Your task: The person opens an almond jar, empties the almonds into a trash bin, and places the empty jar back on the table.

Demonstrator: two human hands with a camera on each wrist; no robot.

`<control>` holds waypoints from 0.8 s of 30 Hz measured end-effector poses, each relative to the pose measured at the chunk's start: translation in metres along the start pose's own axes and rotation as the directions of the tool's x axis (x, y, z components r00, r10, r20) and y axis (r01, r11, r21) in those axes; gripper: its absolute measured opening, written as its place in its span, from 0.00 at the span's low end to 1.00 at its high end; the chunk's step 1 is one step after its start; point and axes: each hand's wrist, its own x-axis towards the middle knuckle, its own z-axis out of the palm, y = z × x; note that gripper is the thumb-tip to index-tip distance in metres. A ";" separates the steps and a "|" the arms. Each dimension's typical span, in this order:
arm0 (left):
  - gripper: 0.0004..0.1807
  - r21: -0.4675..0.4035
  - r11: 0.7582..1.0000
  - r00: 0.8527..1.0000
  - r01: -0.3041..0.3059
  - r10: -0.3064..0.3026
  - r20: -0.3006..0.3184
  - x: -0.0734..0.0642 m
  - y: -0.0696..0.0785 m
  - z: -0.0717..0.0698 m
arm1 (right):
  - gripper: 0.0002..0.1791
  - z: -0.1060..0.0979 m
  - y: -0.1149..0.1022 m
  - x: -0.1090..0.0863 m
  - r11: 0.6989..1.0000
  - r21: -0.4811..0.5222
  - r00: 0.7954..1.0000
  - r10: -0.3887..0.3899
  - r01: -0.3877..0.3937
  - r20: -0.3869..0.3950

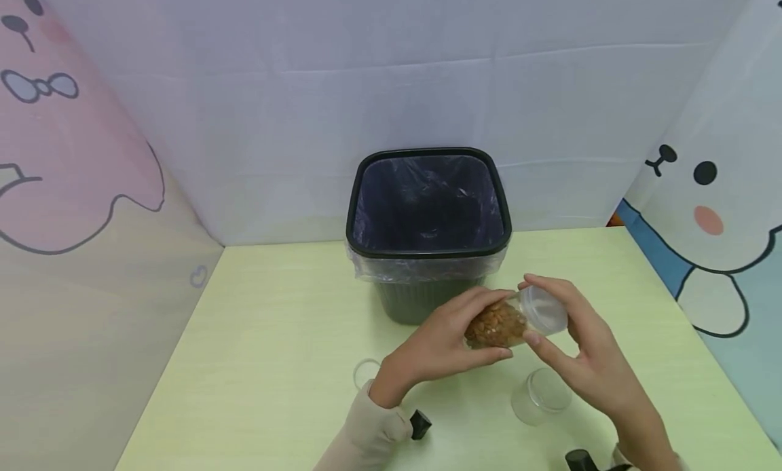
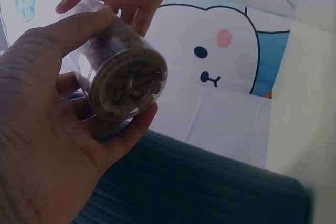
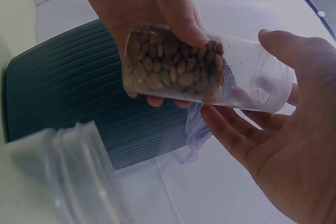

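A clear plastic jar (image 1: 497,324), partly filled with small brown pieces like nuts or seeds, is held tilted on its side above the table. My left hand (image 1: 449,335) grips its body near the base, thumb on one side and fingers on the other. At the other end sits a translucent lid (image 1: 546,310), which my right hand (image 1: 586,345) holds between thumb and fingers. In the right wrist view the brown pieces (image 3: 176,64) lie toward the base, and the part near the lid holds none. The left wrist view shows the jar's round bottom (image 2: 130,85).
Behind the hands stands a dark green bin (image 1: 421,301) with a black rim and a plastic liner. A second clear jar (image 1: 540,398) stands on the table below the right hand. A thin clear ring-shaped item (image 1: 357,374) lies by the left wrist. Printed cloth surrounds the table.
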 end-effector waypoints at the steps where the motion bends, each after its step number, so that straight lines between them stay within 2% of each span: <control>1: 0.44 0.013 1.000 1.000 -0.012 0.012 0.001 -0.002 0.001 -0.004 | 0.45 0.001 -0.001 0.000 1.000 -0.014 1.000 -0.002 0.002 0.000; 7: 0.43 0.122 0.991 0.998 -0.056 0.060 -0.031 -0.011 0.003 -0.021 | 0.41 0.006 -0.008 0.004 0.991 -0.132 0.999 -0.003 -0.002 -0.040; 12: 0.40 0.182 0.983 0.999 -0.034 0.040 -0.029 -0.016 0.001 -0.031 | 0.35 0.009 -0.008 0.007 0.981 -0.192 0.999 -0.001 -0.008 -0.046; 15: 0.39 0.177 0.984 0.999 -0.026 0.031 -0.025 -0.019 -0.001 -0.036 | 0.33 0.009 -0.005 0.008 0.980 -0.197 1.000 0.003 -0.006 -0.018; 20: 0.40 0.122 0.991 0.997 -0.049 0.055 -0.048 -0.023 -0.005 -0.044 | 0.32 0.010 -0.003 0.008 0.985 -0.170 1.000 -0.006 0.009 0.016; 24: 0.40 0.093 0.995 0.998 -0.046 0.050 -0.042 -0.025 -0.006 -0.045 | 0.33 0.010 -0.002 0.009 0.985 -0.169 0.999 -0.018 0.024 0.035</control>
